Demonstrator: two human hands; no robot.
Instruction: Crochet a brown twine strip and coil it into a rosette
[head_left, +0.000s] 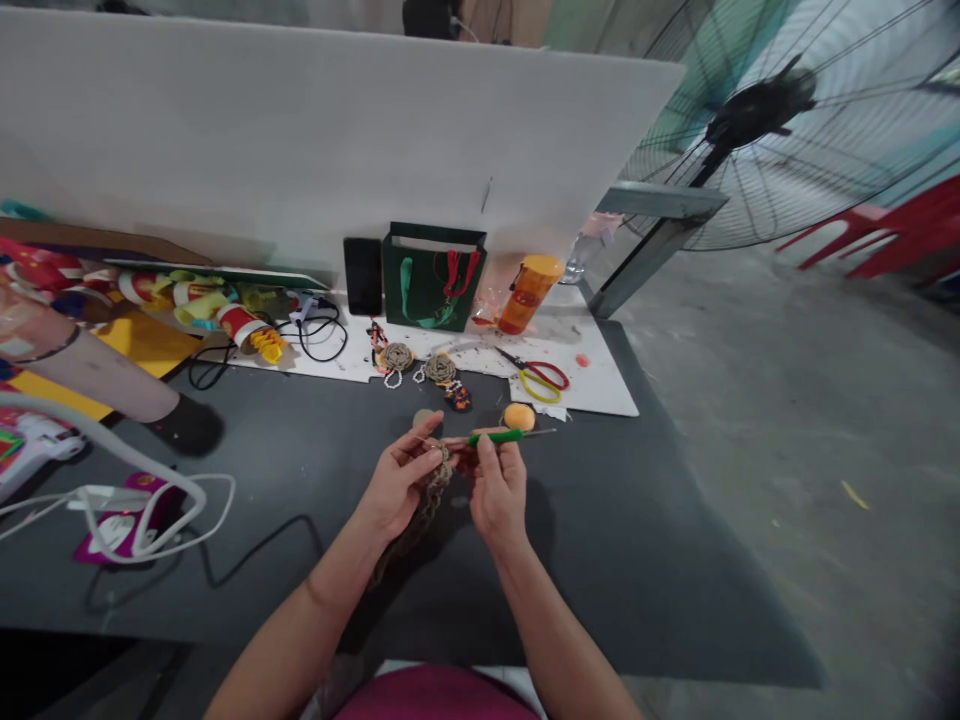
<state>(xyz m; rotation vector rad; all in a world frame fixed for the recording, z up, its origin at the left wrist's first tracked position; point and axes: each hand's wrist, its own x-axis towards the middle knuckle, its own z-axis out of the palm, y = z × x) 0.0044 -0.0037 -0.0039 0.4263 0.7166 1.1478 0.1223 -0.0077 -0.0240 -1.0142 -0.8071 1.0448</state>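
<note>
Green-handled crochet hook (501, 436) held roughly level above the dark grey tabletop (615, 570), just in front of the near edge of the white board (592, 385). Right hand (499, 490): fingers (487, 457) closed around the hook's handle, thumb side uppermost. Left hand (397, 490): fingers (417, 450) pinched closed on the top of a jute crochet piece (424, 505), which meets the hook's end and hangs in a narrow strip toward the tabletop. Exact stitch detail too small to read.

Just beyond the hands, at the board's near edge: orange ball (519, 417) and tan ball (424, 417), apart from each other. On the board: two coiled jute rosettes (397, 357) (440, 369) trimmed with white beads, and scissors (540, 377) with red and yellow handles. Along the board's far edge: black phone (364, 277), green paper bag (433, 280), and orange plastic bottle (530, 295), all against a white partition (300, 150). Left of the board: red and yellow paper rolls (225, 310) and black cables (315, 335). Right of the board, on the concrete floor (772, 420): large standing fan (757, 130) and red plastic chair (885, 235).
</note>
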